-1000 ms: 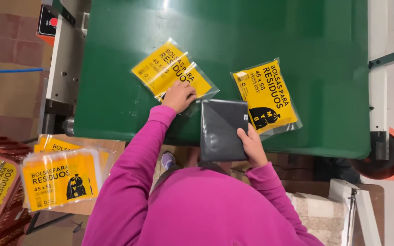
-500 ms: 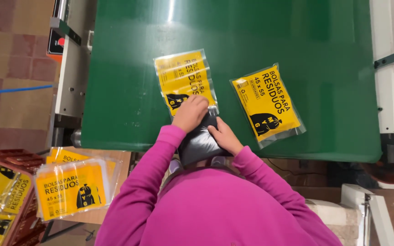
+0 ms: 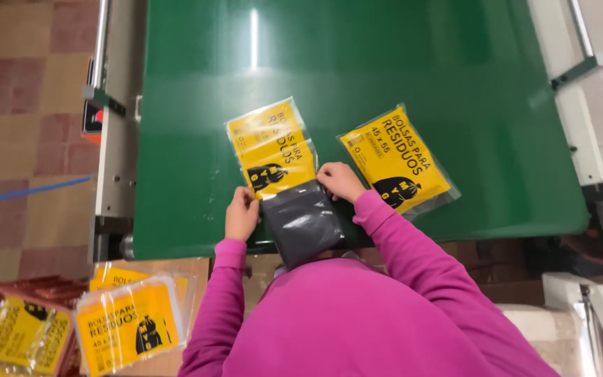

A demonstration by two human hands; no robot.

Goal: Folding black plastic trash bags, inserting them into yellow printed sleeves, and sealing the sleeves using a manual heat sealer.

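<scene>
On the green conveyor belt (image 3: 357,63) a clear packet with a yellow printed card (image 3: 273,148) lies in front of me. A folded dark grey plastic bundle (image 3: 303,222) sticks out of the packet's near end. My left hand (image 3: 241,213) pinches the packet's open edge on the left of the bundle. My right hand (image 3: 340,181) pinches the same edge on the right. Both arms are in magenta sleeves. A second, filled yellow packet (image 3: 393,162) lies flat just right of my right hand.
The belt's metal frame (image 3: 116,139) runs down the left, another rail (image 3: 572,77) down the right. At lower left a surface holds a stack of yellow packets (image 3: 128,325), beside a reddish crate (image 3: 15,332) with more of them. Tiled floor lies at far left.
One second ago my right hand held the dark bundle apart from the packet. Now the bundle sits partly inside the packet, which has turned lengthwise toward me, and both hands grip its opening.
</scene>
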